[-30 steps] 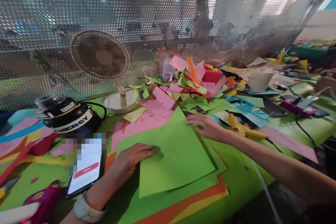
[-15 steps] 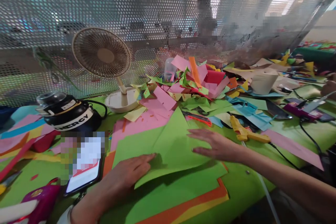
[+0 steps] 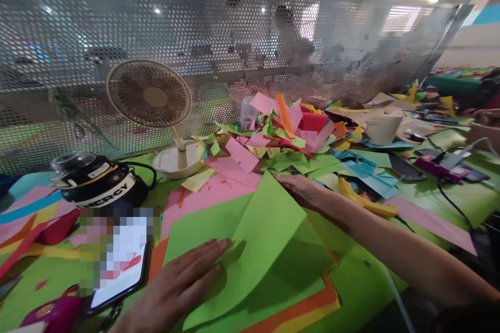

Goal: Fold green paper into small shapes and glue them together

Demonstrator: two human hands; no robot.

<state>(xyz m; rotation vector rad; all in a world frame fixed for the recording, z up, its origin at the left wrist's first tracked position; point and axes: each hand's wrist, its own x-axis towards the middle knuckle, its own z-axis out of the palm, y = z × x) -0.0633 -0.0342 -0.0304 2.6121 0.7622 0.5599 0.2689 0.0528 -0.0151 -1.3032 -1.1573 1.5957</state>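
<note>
Green Sheet Half Lifted, Both Hands in Attendance

The green sheet (image 3: 269, 234) is located at the front centre of the tabletop (image 3: 359, 270). Its right part stands raised in a curve, with one corner upward, above a lower green sheet (image 3: 297, 276). The left hand (image 3: 183, 281) lies palm down over the left portion of the green paper, fingers extended and nearly side by side, pinching nothing. The right hand (image 3: 302, 187) is at the far right edge of the raised sheet; its fingers are partly hidden, and whether they pinch the paper cannot be determined.

Underneath, an orange sheet (image 3: 297, 308) and a yellow sheet (image 3: 312, 321) project at the near right. A pink sheet (image 3: 195, 203) shows beyond the far left side. A phone (image 3: 125, 281) with a lit screen lies left of the stack, near the left hand. A yellow glue gun (image 3: 365, 200) lies just beyond the right forearm.

Farther out, a heap of paper scraps (image 3: 269, 135) in several colours occupies the far centre. A beige fan (image 3: 150, 96) stands to its left, and a black flask (image 3: 99, 179) with partly legible lettering stands left of that. A perforated metal screen (image 3: 219, 21) closes off the rear.
</note>
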